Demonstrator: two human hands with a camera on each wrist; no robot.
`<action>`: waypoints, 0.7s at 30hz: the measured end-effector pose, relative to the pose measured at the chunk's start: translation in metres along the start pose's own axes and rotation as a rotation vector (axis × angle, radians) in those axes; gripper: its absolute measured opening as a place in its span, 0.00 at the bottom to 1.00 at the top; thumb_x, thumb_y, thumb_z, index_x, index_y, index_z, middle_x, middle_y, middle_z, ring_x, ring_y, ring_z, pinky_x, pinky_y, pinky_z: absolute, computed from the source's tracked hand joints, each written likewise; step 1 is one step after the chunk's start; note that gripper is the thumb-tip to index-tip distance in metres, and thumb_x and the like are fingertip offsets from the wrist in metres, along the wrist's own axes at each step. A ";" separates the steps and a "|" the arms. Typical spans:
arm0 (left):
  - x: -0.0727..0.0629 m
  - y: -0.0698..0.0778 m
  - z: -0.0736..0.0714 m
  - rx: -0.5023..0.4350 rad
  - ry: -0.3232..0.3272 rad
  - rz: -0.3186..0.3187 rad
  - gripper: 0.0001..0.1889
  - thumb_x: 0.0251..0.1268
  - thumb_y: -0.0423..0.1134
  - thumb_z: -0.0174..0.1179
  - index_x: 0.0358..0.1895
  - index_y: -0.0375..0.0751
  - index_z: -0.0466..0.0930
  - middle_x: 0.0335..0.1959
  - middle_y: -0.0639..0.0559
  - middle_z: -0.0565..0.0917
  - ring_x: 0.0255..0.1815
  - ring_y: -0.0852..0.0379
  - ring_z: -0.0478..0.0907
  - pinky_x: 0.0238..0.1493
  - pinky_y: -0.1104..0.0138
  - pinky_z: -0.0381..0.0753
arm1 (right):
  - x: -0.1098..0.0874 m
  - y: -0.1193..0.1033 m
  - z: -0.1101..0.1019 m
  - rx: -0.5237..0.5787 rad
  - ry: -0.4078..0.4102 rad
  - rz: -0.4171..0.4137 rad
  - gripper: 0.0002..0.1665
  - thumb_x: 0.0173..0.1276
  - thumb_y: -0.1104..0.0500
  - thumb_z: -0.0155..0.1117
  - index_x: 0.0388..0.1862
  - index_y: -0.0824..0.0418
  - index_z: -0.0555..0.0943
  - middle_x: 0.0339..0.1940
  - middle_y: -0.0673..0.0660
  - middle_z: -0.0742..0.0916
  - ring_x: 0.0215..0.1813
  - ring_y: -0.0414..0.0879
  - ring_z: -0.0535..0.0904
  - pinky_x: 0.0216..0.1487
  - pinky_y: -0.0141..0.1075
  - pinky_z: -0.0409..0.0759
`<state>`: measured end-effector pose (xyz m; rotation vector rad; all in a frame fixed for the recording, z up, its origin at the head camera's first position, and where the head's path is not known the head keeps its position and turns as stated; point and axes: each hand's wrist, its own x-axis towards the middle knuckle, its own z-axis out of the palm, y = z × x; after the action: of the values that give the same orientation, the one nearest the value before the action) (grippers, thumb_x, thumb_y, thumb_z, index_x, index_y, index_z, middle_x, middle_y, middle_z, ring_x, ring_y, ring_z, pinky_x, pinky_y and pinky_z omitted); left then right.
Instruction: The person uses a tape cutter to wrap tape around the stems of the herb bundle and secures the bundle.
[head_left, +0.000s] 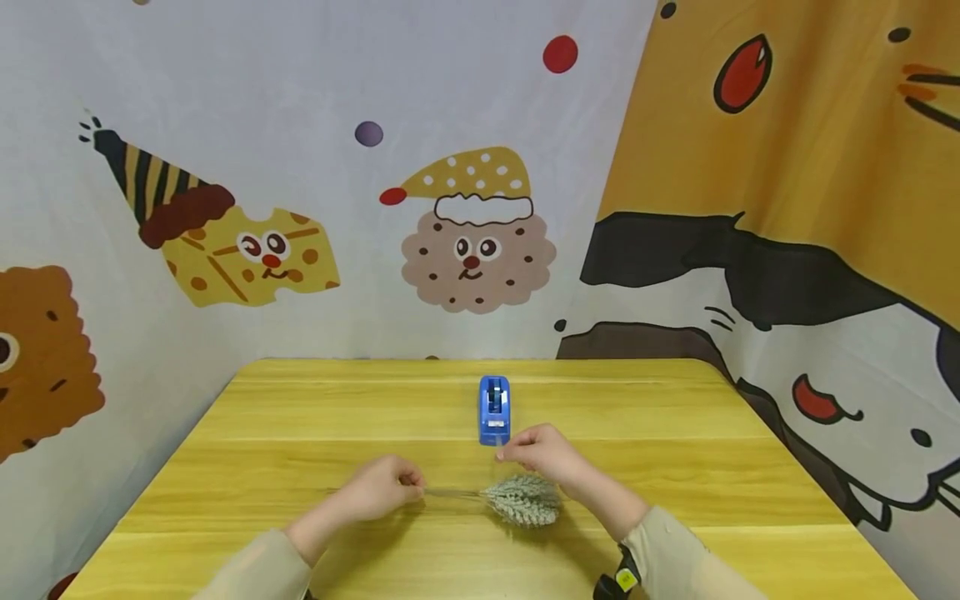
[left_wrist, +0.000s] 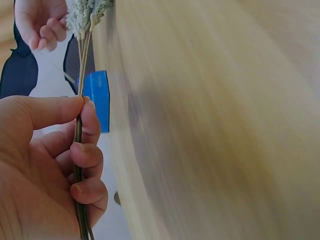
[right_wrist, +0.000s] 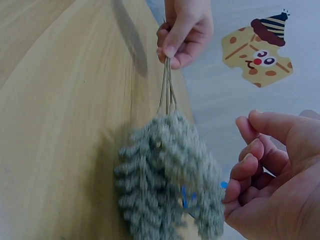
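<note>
My left hand point(head_left: 386, 487) grips the thin stems point(left_wrist: 80, 125) of a small bunch of dried wheat ears, thumb and fingers curled round them. The pale grey-green heads point(head_left: 525, 502) point to the right, above the tabletop. Beyond them my right hand point(head_left: 543, 454) has its thumb and index fingertips pinched together. A faint clear strip, seemingly a piece of tape point(head_left: 495, 467), hangs at those fingertips; it hardly shows in the right wrist view. Just past the right fingertips stands a blue tape dispenser point(head_left: 494, 412), largely hidden behind the left fingers in the left wrist view.
The wood-grain table point(head_left: 300, 408) reaches back to a cartoon-printed cloth point(head_left: 315, 100) hanging behind and beside it. A dark strap with a yellow-marked device point(head_left: 624, 577) sits on the right wrist.
</note>
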<state>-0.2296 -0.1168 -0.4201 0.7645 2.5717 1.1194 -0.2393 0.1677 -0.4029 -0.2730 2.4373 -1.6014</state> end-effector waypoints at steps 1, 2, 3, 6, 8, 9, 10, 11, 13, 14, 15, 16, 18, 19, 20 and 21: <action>0.003 0.002 0.002 -0.007 -0.001 0.000 0.04 0.65 0.34 0.60 0.33 0.38 0.83 0.28 0.52 0.80 0.27 0.57 0.72 0.26 0.65 0.71 | 0.000 0.000 -0.001 -0.010 -0.004 0.000 0.13 0.63 0.57 0.69 0.33 0.68 0.85 0.18 0.48 0.74 0.24 0.43 0.65 0.32 0.37 0.71; 0.006 0.003 0.004 -0.002 0.003 0.001 0.04 0.64 0.34 0.60 0.33 0.38 0.83 0.28 0.53 0.80 0.27 0.57 0.72 0.25 0.65 0.71 | 0.001 0.000 -0.002 -0.022 -0.009 -0.002 0.13 0.63 0.57 0.69 0.34 0.68 0.86 0.19 0.49 0.76 0.25 0.43 0.67 0.33 0.37 0.72; 0.010 0.003 0.007 -0.001 0.004 0.001 0.04 0.64 0.34 0.60 0.34 0.38 0.83 0.28 0.53 0.80 0.27 0.58 0.72 0.25 0.65 0.71 | 0.001 0.000 -0.003 -0.032 -0.014 -0.007 0.14 0.63 0.56 0.69 0.34 0.69 0.86 0.21 0.49 0.77 0.26 0.42 0.67 0.33 0.37 0.73; 0.019 0.005 0.013 -0.003 0.013 -0.004 0.03 0.63 0.34 0.61 0.33 0.39 0.83 0.27 0.54 0.80 0.25 0.58 0.73 0.24 0.65 0.72 | 0.004 0.001 -0.006 -0.059 -0.029 -0.019 0.14 0.62 0.56 0.69 0.35 0.69 0.86 0.22 0.50 0.79 0.25 0.42 0.67 0.31 0.36 0.72; 0.026 0.007 0.018 -0.007 0.016 -0.008 0.03 0.63 0.33 0.61 0.33 0.38 0.83 0.27 0.54 0.80 0.24 0.58 0.74 0.24 0.65 0.72 | 0.004 0.002 -0.007 -0.070 -0.032 -0.022 0.14 0.63 0.56 0.68 0.35 0.68 0.86 0.24 0.50 0.80 0.26 0.42 0.67 0.30 0.35 0.70; 0.028 0.008 0.019 -0.016 0.019 -0.012 0.03 0.62 0.33 0.61 0.33 0.38 0.83 0.27 0.54 0.80 0.23 0.57 0.74 0.25 0.65 0.73 | 0.004 0.001 -0.008 -0.078 -0.032 -0.026 0.13 0.63 0.56 0.69 0.35 0.67 0.87 0.25 0.50 0.81 0.26 0.42 0.67 0.30 0.35 0.70; 0.031 0.010 0.021 -0.020 0.023 -0.013 0.03 0.62 0.33 0.61 0.33 0.38 0.82 0.26 0.54 0.80 0.23 0.58 0.74 0.25 0.65 0.72 | 0.004 0.001 -0.008 -0.084 -0.032 -0.029 0.13 0.63 0.56 0.69 0.35 0.67 0.87 0.25 0.50 0.81 0.26 0.42 0.67 0.29 0.35 0.69; 0.034 0.011 0.022 -0.025 0.027 -0.011 0.02 0.62 0.33 0.61 0.33 0.38 0.82 0.26 0.54 0.80 0.23 0.58 0.73 0.25 0.65 0.73 | 0.003 0.001 -0.008 -0.087 -0.032 -0.031 0.14 0.62 0.55 0.69 0.34 0.67 0.87 0.25 0.51 0.81 0.27 0.42 0.67 0.29 0.35 0.68; 0.040 0.014 0.026 -0.035 0.031 -0.013 0.03 0.62 0.33 0.61 0.35 0.38 0.82 0.27 0.54 0.80 0.22 0.56 0.74 0.25 0.64 0.74 | 0.003 0.001 -0.008 -0.099 -0.032 -0.037 0.14 0.62 0.55 0.69 0.34 0.67 0.87 0.26 0.51 0.82 0.28 0.42 0.68 0.30 0.35 0.69; 0.042 0.016 0.027 -0.031 0.038 -0.008 0.03 0.62 0.33 0.61 0.36 0.38 0.83 0.28 0.54 0.80 0.23 0.57 0.74 0.26 0.64 0.75 | 0.002 0.001 -0.008 -0.104 -0.033 -0.042 0.15 0.62 0.55 0.69 0.33 0.68 0.87 0.26 0.51 0.82 0.28 0.42 0.69 0.29 0.35 0.69; 0.044 0.017 0.029 -0.027 0.046 -0.003 0.04 0.62 0.34 0.61 0.37 0.38 0.83 0.29 0.55 0.80 0.25 0.57 0.75 0.27 0.64 0.75 | 0.002 0.001 -0.007 -0.108 -0.033 -0.043 0.15 0.63 0.54 0.69 0.33 0.68 0.87 0.22 0.50 0.80 0.25 0.41 0.67 0.27 0.34 0.68; 0.047 0.019 0.030 -0.021 0.051 0.001 0.05 0.63 0.34 0.61 0.39 0.39 0.84 0.30 0.55 0.80 0.26 0.57 0.75 0.29 0.63 0.76 | 0.001 0.002 -0.007 -0.111 -0.034 -0.040 0.16 0.63 0.53 0.69 0.32 0.68 0.86 0.19 0.49 0.78 0.23 0.41 0.65 0.24 0.33 0.66; 0.051 0.022 0.033 -0.013 0.060 0.008 0.06 0.64 0.34 0.60 0.41 0.40 0.85 0.32 0.55 0.82 0.30 0.57 0.77 0.33 0.61 0.78 | 0.000 0.003 -0.006 -0.112 -0.032 -0.047 0.17 0.63 0.53 0.69 0.31 0.68 0.86 0.18 0.48 0.76 0.21 0.40 0.64 0.23 0.32 0.64; 0.053 0.022 0.034 -0.007 0.067 0.015 0.07 0.64 0.35 0.60 0.42 0.40 0.85 0.33 0.56 0.82 0.32 0.57 0.77 0.36 0.59 0.78 | -0.001 0.004 -0.005 -0.109 -0.029 -0.049 0.17 0.63 0.53 0.68 0.31 0.68 0.86 0.16 0.48 0.75 0.19 0.40 0.62 0.21 0.32 0.62; 0.055 0.023 0.036 0.000 0.076 0.023 0.07 0.65 0.35 0.60 0.42 0.41 0.86 0.34 0.56 0.83 0.34 0.58 0.76 0.38 0.59 0.78 | -0.002 0.005 -0.005 -0.101 -0.026 -0.053 0.17 0.64 0.53 0.68 0.32 0.69 0.87 0.16 0.48 0.74 0.19 0.40 0.61 0.21 0.31 0.61; 0.056 0.024 0.037 0.001 0.083 0.027 0.07 0.65 0.36 0.60 0.42 0.41 0.86 0.34 0.56 0.83 0.36 0.59 0.76 0.40 0.58 0.78 | -0.003 0.006 -0.004 -0.099 -0.017 -0.060 0.16 0.64 0.54 0.68 0.32 0.69 0.87 0.17 0.49 0.77 0.20 0.40 0.62 0.21 0.31 0.62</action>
<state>-0.2527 -0.0498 -0.4282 0.7709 2.6375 1.1817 -0.2376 0.1742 -0.4066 -0.3780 2.5227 -1.4973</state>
